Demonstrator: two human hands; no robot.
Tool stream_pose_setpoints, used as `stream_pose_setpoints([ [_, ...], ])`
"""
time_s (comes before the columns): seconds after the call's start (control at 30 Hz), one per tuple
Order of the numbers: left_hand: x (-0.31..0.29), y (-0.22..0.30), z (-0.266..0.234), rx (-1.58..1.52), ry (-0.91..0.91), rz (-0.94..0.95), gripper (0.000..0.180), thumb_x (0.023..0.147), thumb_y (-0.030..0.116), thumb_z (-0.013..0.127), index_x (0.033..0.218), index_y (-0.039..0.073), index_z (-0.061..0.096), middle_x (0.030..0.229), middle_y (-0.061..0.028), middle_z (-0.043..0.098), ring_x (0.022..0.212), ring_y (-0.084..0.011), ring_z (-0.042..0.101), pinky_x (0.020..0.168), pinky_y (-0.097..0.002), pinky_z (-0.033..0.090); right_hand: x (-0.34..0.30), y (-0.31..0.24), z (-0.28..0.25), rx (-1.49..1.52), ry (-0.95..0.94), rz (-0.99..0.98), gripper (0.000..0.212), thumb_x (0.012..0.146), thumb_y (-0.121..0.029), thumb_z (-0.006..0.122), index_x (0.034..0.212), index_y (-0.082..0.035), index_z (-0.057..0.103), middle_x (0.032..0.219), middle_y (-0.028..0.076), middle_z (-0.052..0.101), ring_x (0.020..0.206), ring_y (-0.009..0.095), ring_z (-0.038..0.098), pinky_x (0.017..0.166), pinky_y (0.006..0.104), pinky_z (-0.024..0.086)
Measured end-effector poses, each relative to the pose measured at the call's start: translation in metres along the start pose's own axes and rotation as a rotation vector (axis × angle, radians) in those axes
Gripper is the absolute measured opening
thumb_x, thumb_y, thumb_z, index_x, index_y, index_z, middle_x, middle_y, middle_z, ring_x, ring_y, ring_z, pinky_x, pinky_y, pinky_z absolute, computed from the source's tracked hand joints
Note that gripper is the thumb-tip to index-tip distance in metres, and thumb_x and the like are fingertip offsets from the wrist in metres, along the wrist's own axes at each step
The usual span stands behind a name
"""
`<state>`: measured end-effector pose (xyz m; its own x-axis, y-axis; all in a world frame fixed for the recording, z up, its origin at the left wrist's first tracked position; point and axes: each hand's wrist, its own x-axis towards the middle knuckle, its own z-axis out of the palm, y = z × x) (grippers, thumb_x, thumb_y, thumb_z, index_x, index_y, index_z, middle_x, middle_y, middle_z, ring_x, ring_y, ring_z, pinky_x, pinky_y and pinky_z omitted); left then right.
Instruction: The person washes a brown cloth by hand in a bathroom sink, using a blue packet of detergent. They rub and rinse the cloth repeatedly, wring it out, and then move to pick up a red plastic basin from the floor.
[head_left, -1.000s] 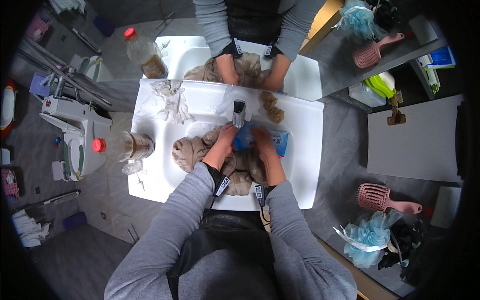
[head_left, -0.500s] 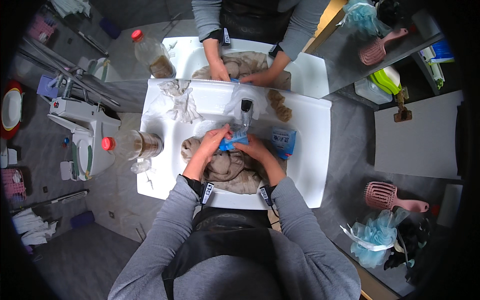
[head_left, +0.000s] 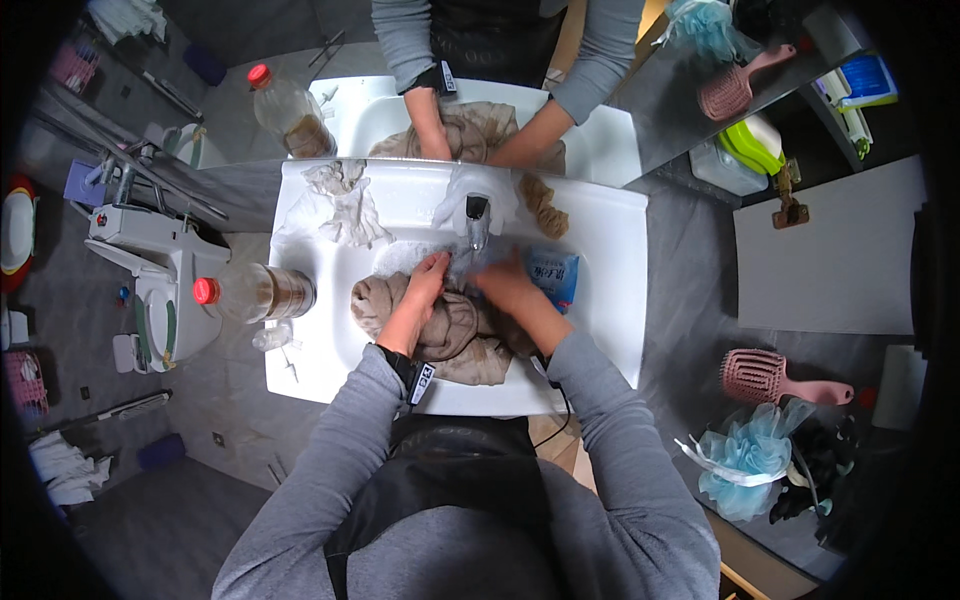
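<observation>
My left hand (head_left: pixel 428 280) is over the basin beside the tap (head_left: pixel 478 222), its fingers slightly bent and apart, with nothing visible in it. Across from it, my right hand (head_left: pixel 508 284) is smeared by motion just below the spout; its fingers cannot be made out. Under both hands lies a bunched, wet, brownish-grey cloth (head_left: pixel 445 335), with suds (head_left: pixel 405 258) at its far side. A blue packet (head_left: pixel 553 278) leans against the basin's right side, touching or very near my right hand.
On the white sink (head_left: pixel 610 300) lie a crumpled white cloth (head_left: pixel 350 205) and a tan scrunched piece (head_left: pixel 543 205). A red-capped bottle (head_left: pixel 255 291) and a small clear bottle (head_left: pixel 272 337) are at its left. A pink hairbrush (head_left: pixel 785 378) and blue bath puff (head_left: pixel 750 460) lie right.
The blue item held between both hands is no longer visible there. My hands have moved apart, the right one now blurred. The whole view has shifted slightly.
</observation>
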<state>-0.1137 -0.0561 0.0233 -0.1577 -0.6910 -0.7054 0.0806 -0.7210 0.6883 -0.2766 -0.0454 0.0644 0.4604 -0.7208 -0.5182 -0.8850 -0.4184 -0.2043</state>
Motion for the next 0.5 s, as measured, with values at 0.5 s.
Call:
stream_pose_setpoints([
  [0.5, 0.019, -0.010, 0.012, -0.164, -0.104, 0.068, 0.025, 0.098, 0.027, 0.049, 0.115, 0.015, 0.063, 0.089, 0.0043, 0.065, 0.066, -0.0053, 0.055, 0.052, -0.0202, 0.039, 0.014, 0.013, 0.008, 0.235, 0.082, -0.037, 0.025, 0.086, -0.016, 0.053, 0.106, -0.019, 0.067, 0.105, 0.011, 0.066, 0.100, 0.032, 0.063, 0.086, 0.0425, 0.049],
])
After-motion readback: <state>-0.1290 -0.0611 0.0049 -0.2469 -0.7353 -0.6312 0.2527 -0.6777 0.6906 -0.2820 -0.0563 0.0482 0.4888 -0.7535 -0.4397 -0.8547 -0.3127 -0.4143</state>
